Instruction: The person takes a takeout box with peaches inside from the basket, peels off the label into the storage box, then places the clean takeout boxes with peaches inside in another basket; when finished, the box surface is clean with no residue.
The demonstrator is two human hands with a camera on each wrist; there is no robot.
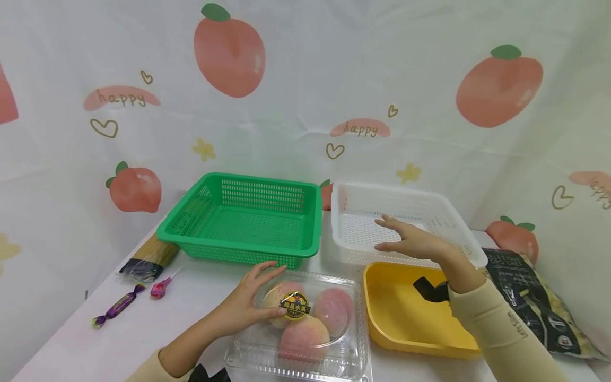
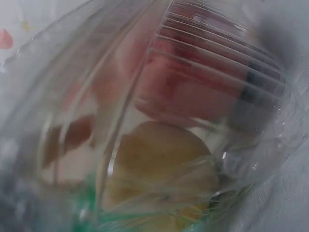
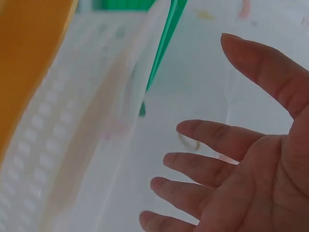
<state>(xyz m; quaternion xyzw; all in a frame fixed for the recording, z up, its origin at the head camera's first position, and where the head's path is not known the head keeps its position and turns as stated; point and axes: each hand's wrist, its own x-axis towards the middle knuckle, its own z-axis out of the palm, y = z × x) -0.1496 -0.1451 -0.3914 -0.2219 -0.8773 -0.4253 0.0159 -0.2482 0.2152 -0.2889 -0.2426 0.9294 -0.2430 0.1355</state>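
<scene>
A clear plastic clamshell box (image 1: pixel 341 350) with three pink-yellow peaches (image 1: pixel 305 337) inside lies at the front middle, a round black-and-gold label on its lid. Over its left side is my left hand (image 1: pixel 250 305), fingers spread; whether it touches the lid I cannot tell. The left wrist view shows the box wall (image 2: pixel 120 130) close up and blurred, with fruit behind it. My right hand (image 1: pixel 412 239) hovers over the white basket (image 1: pixel 458 228), holding nothing. In the right wrist view its fingers (image 3: pixel 217 137) are spread and the palm shows.
A green basket (image 1: pixel 248 252) stands back left, a yellow tray (image 1: pixel 420 347) right of the box. At left lie a bundle of dry noodles (image 1: pixel 150 257), a purple-wrapped candy (image 1: pixel 119 305) and a pink lollipop (image 1: pixel 160 288). A black printed bag (image 1: pixel 530 297) lies far right.
</scene>
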